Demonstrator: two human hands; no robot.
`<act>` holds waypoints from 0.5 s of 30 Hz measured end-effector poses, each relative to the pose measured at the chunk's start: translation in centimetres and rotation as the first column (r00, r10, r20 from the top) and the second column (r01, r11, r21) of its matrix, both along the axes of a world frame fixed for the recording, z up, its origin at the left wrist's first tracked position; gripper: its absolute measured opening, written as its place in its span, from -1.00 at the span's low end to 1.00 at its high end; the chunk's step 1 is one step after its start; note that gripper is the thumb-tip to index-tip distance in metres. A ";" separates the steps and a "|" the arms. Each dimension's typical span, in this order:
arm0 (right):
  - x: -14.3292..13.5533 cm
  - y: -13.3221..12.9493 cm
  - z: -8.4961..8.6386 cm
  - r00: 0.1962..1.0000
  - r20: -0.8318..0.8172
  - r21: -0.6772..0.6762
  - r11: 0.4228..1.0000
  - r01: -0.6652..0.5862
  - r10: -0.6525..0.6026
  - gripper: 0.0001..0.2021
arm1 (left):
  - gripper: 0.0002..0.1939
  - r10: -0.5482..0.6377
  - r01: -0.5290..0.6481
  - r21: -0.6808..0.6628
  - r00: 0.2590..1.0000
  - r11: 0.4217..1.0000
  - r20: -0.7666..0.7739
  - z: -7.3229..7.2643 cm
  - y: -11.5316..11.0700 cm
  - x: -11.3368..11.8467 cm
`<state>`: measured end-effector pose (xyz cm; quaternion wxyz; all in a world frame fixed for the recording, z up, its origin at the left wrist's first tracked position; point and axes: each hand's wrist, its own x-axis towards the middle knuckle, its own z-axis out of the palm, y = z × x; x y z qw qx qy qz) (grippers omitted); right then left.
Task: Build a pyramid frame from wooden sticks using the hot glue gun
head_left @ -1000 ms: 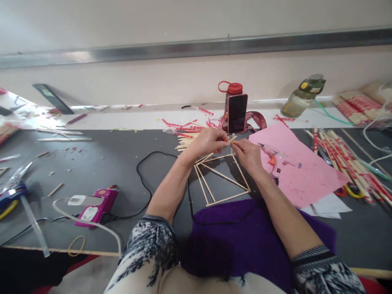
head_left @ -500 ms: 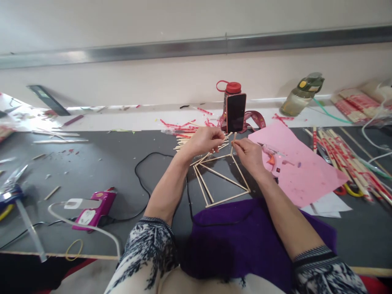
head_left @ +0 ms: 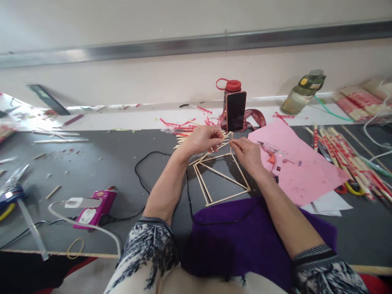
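A flat frame of thin wooden sticks [head_left: 225, 177], with diagonal pieces across it, lies on the dark table. At its far right corner stands a short upright stick [head_left: 232, 137]. My right hand [head_left: 247, 154] pinches this upright stick between thumb and fingertips. My left hand [head_left: 203, 140], closed in a pinch above the frame's far left corner, holds another short stick [head_left: 228, 135]. That stick slants toward the top of the upright one and appears to meet it. My fingers partly hide both sticks.
A phone [head_left: 236, 111] leans on a red-capped bottle [head_left: 233, 85] behind my hands. Right of them, a glue gun [head_left: 270, 155] rests on pink paper [head_left: 301, 173]. Purple cloth [head_left: 239, 241] lies in front, and a black cord [head_left: 135, 171] loops at left.
The slanted stick in my left hand and the upright stick in my right hand have come together at their tops. My right hand has shifted slightly left.
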<state>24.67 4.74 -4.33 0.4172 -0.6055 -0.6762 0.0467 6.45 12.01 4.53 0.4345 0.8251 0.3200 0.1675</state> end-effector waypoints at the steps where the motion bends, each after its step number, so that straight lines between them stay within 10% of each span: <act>1: 0.0 0.0 0.0 1.000 0.001 -0.003 1.000 0.000 0.000 -0.74 | -0.92 -0.001 0.001 0.000 1.000 1.000 -0.001 0.0 0.0 0.0; 15: 0.1 0.1 0.0 1.000 -0.003 -0.003 1.000 0.008 -0.008 -0.75 | -0.92 0.000 0.000 -0.018 1.000 1.000 -0.009 0.1 -0.3 0.1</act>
